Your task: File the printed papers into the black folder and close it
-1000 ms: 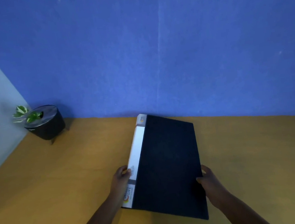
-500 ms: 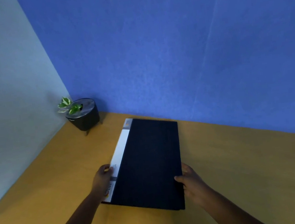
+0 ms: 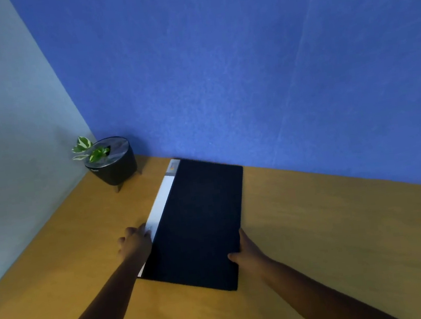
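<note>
The black folder (image 3: 198, 221) lies closed and flat on the wooden table (image 3: 332, 229), its far end close to the blue wall. A white label strip runs along its left spine. My left hand (image 3: 134, 241) rests against that spine near the front, fingers curled at the edge. My right hand (image 3: 245, 254) grips the folder's right edge near the front corner, thumb on the cover. No printed papers show anywhere in view.
A small black pot with a green-and-white plant (image 3: 110, 159) stands on short legs in the back left corner. A pale wall (image 3: 2, 132) bounds the table on the left, the blue wall (image 3: 245, 62) at the back.
The folder has slid away from me toward the blue wall and the left corner, with both hands staying on its edges. My view has swung left.
</note>
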Motion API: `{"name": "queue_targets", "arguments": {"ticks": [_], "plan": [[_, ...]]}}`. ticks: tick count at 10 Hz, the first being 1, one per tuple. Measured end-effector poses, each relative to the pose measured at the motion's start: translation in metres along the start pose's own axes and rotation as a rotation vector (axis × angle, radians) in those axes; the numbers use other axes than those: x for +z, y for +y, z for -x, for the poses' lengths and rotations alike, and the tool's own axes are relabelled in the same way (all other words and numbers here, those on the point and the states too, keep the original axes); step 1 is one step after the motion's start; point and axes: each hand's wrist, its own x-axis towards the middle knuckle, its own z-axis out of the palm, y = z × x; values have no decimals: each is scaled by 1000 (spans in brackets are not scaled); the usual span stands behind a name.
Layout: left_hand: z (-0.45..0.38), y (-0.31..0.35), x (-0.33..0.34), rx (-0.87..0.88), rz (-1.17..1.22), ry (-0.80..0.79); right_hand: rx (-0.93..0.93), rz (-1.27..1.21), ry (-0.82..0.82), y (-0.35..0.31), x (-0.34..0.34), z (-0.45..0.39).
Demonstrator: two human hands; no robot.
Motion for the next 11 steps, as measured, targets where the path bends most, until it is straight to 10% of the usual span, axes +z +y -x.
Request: {"name": "queue_targets", "arguments": {"ticks": [5,11], "plan": [[16,28,10,-36,74,212,-251,956,151,19,-50,31],[175,149,130,790,63,13,5,841,583,152,-173,124]]}}
